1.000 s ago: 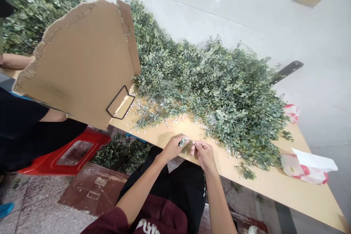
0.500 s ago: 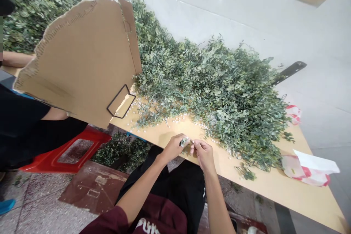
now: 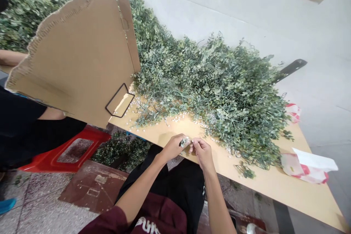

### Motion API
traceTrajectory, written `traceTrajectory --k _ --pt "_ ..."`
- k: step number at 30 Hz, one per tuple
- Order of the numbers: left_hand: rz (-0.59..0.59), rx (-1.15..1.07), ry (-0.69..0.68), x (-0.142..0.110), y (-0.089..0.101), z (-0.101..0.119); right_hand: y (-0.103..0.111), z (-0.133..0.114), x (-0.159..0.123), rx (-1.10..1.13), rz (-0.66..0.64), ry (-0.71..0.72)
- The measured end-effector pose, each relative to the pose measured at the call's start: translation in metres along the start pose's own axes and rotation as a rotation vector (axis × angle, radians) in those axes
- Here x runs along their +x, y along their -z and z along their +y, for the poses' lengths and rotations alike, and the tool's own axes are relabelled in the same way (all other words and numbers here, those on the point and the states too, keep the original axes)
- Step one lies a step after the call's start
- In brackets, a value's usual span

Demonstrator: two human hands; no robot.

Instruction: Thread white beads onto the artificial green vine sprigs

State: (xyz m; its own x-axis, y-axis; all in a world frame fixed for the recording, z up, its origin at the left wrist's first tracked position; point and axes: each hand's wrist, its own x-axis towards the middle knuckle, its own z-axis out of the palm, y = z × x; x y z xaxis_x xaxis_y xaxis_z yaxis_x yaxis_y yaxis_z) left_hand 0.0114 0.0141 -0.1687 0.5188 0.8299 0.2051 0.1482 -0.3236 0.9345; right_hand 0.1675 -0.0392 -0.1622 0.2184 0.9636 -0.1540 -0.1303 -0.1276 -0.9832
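My left hand (image 3: 172, 147) is closed around a small sprig of green artificial leaves (image 3: 184, 141), whose leafy end pokes out by the thumb. Close beside it, my right hand (image 3: 203, 153) pinches a tiny white bead (image 3: 192, 140) between thumb and fingertips, just right of the sprig. Both hands are over the front edge of the wooden table (image 3: 298, 190). Loose white beads (image 3: 179, 117) lie scattered behind them, along the front of a large heap of leafy artificial stems (image 3: 219, 80).
A torn cardboard panel (image 3: 82, 55) stands upright at the left, by a black wire frame (image 3: 120, 100). Beyond it sits another person (image 3: 22, 128) near a red stool (image 3: 90, 137). A red-and-white plastic bag (image 3: 304, 168) lies at the right. One loose sprig (image 3: 246, 171) rests near the front edge.
The view has shifted slightly. Both hands keep nearly the same place and grip, with only a slight movement of the right fingers.
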Motion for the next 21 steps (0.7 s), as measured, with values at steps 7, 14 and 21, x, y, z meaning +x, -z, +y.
traceTrajectory --k 7,14,21 --pt "-0.027 0.01 0.0 -0.001 0.003 0.005 0.006 0.0 0.001 -0.055 -0.072 -0.007" --pt "-0.048 -0.004 -0.008 -0.001 0.005 0.006 0.01 0.001 0.002 -0.086 -0.109 0.011" --pt "-0.049 0.008 -0.02 -0.002 0.003 0.002 0.011 0.0 0.003 -0.12 -0.129 0.034"
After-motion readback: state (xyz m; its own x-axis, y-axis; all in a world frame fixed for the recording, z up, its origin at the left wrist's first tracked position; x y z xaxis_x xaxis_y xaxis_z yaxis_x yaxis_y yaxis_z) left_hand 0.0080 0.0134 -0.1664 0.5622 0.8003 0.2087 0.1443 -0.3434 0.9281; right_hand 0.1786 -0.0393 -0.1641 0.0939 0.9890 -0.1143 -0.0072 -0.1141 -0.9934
